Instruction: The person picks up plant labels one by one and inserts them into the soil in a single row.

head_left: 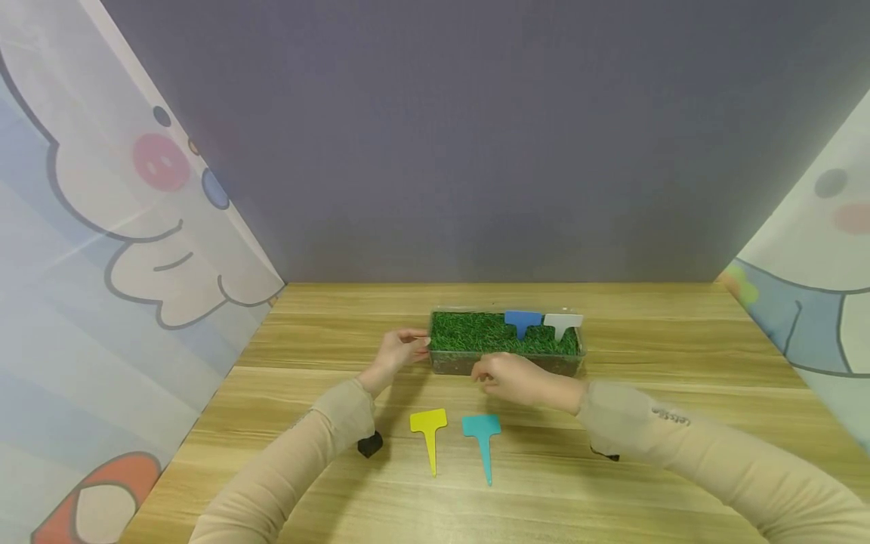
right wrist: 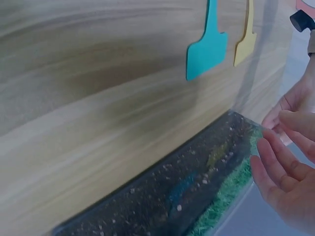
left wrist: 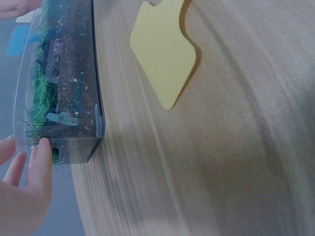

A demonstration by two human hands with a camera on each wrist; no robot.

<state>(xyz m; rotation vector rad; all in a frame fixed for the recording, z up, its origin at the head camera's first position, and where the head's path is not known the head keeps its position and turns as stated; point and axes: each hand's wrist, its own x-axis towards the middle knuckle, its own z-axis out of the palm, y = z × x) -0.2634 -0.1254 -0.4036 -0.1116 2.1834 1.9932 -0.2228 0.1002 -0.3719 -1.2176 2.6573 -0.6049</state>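
Two tags, blue tag (head_left: 522,320) and white tag (head_left: 563,323), stand in the clear planter's (head_left: 450,363) right half, presumably propped by its turf; left hand (head_left: 398,349), fingers relaxed, touches its left end, likely steadying; right hand (head_left: 514,378), loosely curled, empty, is at its front.

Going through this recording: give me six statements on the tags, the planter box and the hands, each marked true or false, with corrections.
1. The blue T-shaped tag and white T-shaped tag stand in the green grass. True.
2. The yellow T-shaped tag and turquoise T-shaped tag lie on the wooden table. True.
3. In the head view, the yellow tag lies right of the turquoise one. False: it lies left.
4. The left hand is at the left end of the clear rectangular plastic box. True.
5. The right hand grips the yellow tag. False: that tag lies on the table.
6. The grass is outside the box. False: it is inside.
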